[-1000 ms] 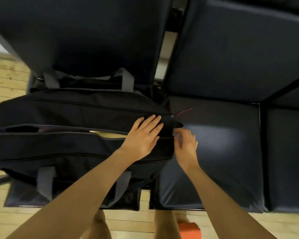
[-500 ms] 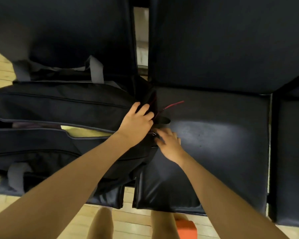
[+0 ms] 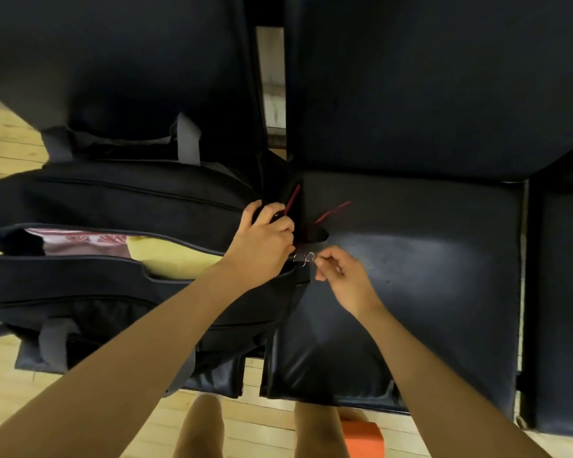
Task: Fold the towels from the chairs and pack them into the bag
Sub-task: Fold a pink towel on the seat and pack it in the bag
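Note:
A black duffel bag (image 3: 119, 200) with grey handles lies on the left chair seat, its top zipper partly open. Inside show a yellow towel (image 3: 166, 256) and a pink patterned towel (image 3: 80, 241). My left hand (image 3: 262, 241) grips the bag's right end. My right hand (image 3: 339, 274) pinches the small metal zipper pull (image 3: 306, 258) at that end. Two red cords (image 3: 331, 212) stick out beside the bag's end.
Dark padded chairs (image 3: 427, 292) stand in a row, with their backrests ahead. A further seat (image 3: 563, 309) lies at the right edge. Wooden floor (image 3: 10, 150) shows left and below. My legs and an orange object (image 3: 364, 439) are at the bottom.
My left hand went from lying flat on the bag to gripping its right end. My right hand took hold of the metal zipper pull. The bag's opening now shows more towel.

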The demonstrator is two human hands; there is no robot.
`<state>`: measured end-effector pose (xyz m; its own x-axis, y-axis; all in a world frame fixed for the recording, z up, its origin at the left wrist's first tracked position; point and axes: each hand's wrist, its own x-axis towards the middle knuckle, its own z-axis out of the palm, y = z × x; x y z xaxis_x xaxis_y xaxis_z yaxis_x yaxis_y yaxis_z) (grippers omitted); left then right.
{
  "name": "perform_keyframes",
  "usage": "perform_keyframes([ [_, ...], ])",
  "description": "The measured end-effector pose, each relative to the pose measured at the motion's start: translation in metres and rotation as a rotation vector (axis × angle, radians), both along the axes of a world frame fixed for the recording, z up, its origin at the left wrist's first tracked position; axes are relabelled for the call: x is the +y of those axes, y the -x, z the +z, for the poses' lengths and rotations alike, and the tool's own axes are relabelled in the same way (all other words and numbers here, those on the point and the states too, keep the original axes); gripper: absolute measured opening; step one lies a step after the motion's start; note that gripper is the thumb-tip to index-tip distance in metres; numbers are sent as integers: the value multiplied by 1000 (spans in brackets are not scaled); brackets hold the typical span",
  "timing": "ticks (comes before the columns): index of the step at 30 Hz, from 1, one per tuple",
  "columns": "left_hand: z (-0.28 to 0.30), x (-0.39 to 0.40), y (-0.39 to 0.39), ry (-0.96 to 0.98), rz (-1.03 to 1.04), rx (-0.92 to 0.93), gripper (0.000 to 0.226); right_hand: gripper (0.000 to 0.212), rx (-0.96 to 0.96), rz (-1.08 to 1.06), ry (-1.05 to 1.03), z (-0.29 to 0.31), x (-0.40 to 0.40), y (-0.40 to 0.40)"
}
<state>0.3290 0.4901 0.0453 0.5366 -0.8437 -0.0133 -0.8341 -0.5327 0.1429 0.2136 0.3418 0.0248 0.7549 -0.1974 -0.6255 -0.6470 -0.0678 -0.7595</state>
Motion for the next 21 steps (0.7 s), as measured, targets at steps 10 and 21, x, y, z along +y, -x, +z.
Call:
perform_keyframes([
  [10,24,-16,31,-134,85,-50,41,20,-81,-131,-25,61,-11,-9],
  [21,27,4,21,224,153,-142,24,22,-99,-395,-185,45,13,-4],
])
